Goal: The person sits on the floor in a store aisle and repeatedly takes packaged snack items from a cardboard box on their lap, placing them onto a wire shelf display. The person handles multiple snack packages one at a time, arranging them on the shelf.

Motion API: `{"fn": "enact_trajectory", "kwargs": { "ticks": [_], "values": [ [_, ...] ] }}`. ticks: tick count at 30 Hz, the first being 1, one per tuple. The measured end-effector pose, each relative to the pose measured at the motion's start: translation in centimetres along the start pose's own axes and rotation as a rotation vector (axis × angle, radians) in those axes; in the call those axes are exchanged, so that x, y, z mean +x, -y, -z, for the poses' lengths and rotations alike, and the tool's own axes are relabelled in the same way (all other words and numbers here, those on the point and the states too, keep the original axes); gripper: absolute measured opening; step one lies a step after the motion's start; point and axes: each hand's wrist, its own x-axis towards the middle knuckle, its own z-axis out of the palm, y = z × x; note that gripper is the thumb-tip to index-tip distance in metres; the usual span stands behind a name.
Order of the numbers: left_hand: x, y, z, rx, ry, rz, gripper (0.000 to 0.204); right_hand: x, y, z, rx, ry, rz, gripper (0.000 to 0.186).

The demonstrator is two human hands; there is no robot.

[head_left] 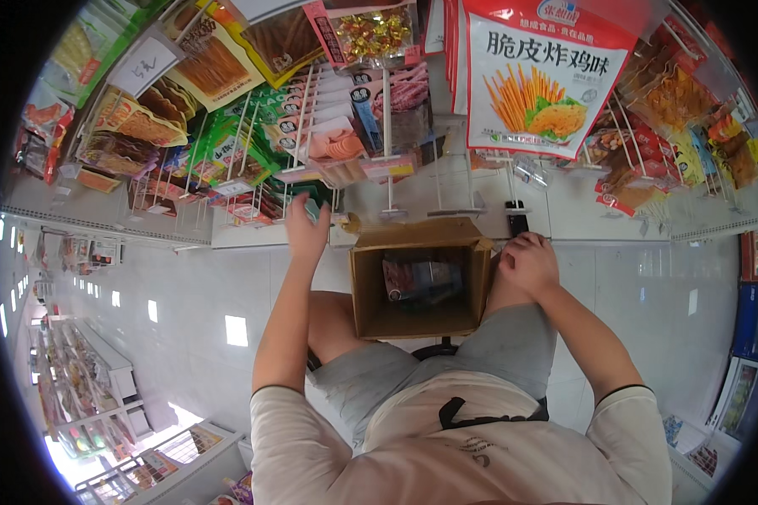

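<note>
My left hand (310, 220) reaches to the lower hanging rows of snack packets at the shelf, its fingers closed on a small green packet (312, 206). My right hand (522, 257) rests near my knee, just right of the cardboard box (362, 295), with curled fingers; what they hold, if anything, is hidden. A black phone-like object (515, 217) lies on the shelf edge just beyond it. The open box stands between my legs with a few packaged items (421, 278) inside. Pink packets (333, 143) hang in rows above my left hand.
Hooks with red, yellow and brown snack bags (648, 101) fill the shelving. A large red-and-white bag (536, 84) hangs at top right. Tiled floor (194, 295) surrounds me, with another display shelf (84, 379) at left and blue-framed glass units (745, 328) at far right.
</note>
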Motion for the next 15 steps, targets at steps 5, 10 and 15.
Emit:
{"fn": "enact_trajectory", "kwargs": {
  "ticks": [5,10,15],
  "values": [
    [-9.7,3.7,9.9,0.506,0.633,0.232,0.06,-0.1,0.5,-0.3,-0.036,0.019,0.01,0.021],
    [-14.9,6.9,12.5,0.273,0.863,0.495,0.071,-0.7,0.6,-0.6,-0.04,-0.024,0.198,0.017],
    [-15.3,8.2,10.4,0.27,0.82,0.426,0.062,-0.7,2.5,-0.7,-0.111,0.191,0.837,0.026]
  ]
}}
